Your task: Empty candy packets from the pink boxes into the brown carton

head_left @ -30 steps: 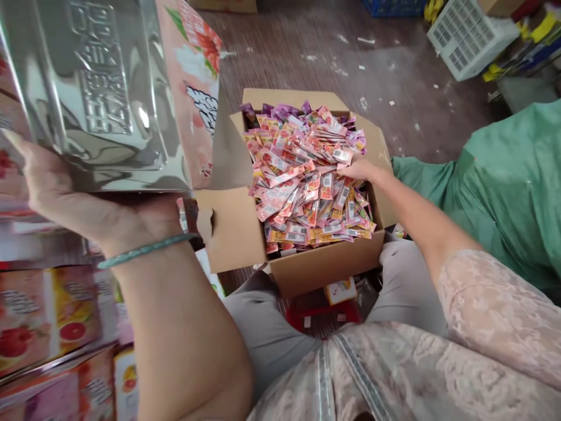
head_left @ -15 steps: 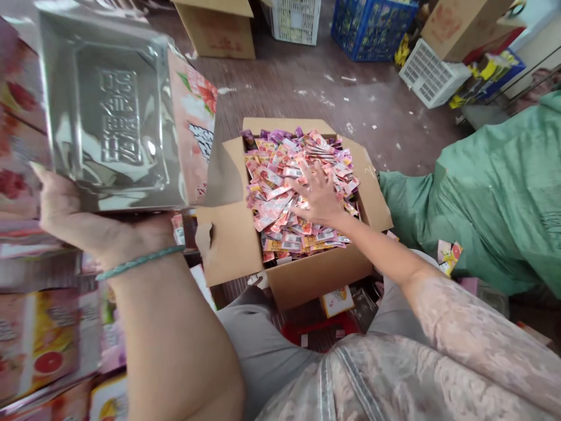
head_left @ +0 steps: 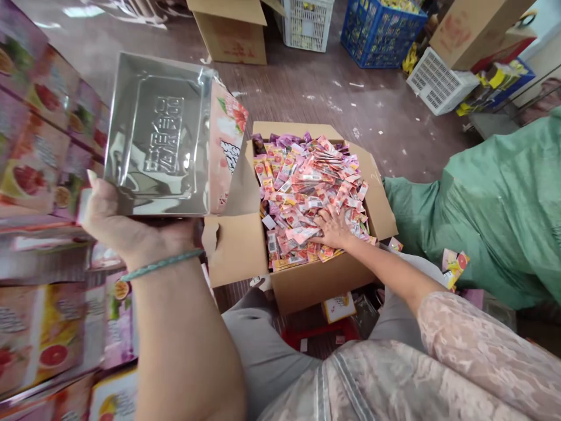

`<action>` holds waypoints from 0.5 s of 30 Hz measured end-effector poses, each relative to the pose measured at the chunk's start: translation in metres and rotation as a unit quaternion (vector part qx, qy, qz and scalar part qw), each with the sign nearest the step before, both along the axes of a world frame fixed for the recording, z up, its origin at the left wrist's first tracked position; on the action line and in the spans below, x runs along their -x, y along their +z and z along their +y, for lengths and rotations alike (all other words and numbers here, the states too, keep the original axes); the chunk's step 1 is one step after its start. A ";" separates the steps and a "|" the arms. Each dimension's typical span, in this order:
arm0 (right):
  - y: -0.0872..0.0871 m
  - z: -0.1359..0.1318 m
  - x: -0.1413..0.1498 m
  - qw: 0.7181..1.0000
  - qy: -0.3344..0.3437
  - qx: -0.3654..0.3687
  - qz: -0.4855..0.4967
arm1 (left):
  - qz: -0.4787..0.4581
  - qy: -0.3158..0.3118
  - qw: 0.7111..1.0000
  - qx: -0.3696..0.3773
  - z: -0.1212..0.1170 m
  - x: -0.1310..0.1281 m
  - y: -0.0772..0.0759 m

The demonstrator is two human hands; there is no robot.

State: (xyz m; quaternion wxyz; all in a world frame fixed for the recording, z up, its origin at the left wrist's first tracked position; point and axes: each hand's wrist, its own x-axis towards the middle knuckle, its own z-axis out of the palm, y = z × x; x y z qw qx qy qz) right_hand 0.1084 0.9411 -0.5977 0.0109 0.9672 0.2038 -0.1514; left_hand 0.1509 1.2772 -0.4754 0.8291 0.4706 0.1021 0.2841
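My left hand (head_left: 127, 225) grips the lower edge of an open gift box (head_left: 166, 140) with a shiny silver inside and a pink flowered side, held up at the left. My right hand (head_left: 332, 227) lies on the heap of small pink, orange and purple sachets (head_left: 307, 181) that fills an open cardboard box (head_left: 324, 275) between my knees. Its fingers are spread and curl into the sachets near the front of the heap. A green bangle (head_left: 162, 264) circles my left wrist.
Stacks of printed fruit-pattern boxes (head_left: 39, 234) stand at my left. A green sack (head_left: 495, 199) lies at the right. At the back are a brown carton (head_left: 232, 29), a white crate (head_left: 307, 23), a blue crate (head_left: 377, 29) and a white basket (head_left: 438, 79).
My right hand has slid from the far right of the heap across its middle to the near side. The gift box in my left hand has moved right and looks smaller as the view lifted.
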 end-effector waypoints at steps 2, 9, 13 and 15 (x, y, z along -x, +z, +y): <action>-0.010 -0.004 0.005 1.000 -0.008 0.009 0.009 | -0.020 0.003 0.999 0.025 -0.001 0.002 0.000; -0.014 -0.009 0.000 0.999 -0.016 0.017 0.028 | -0.008 0.039 0.999 0.036 -0.002 0.000 -0.001; 0.026 0.001 0.007 0.999 -0.018 -0.038 -0.017 | 0.004 -0.057 0.995 0.079 -0.007 -0.004 -0.006; 0.049 0.003 0.022 0.994 -0.052 -0.077 -0.049 | 0.006 -0.144 0.985 0.099 -0.017 -0.003 -0.008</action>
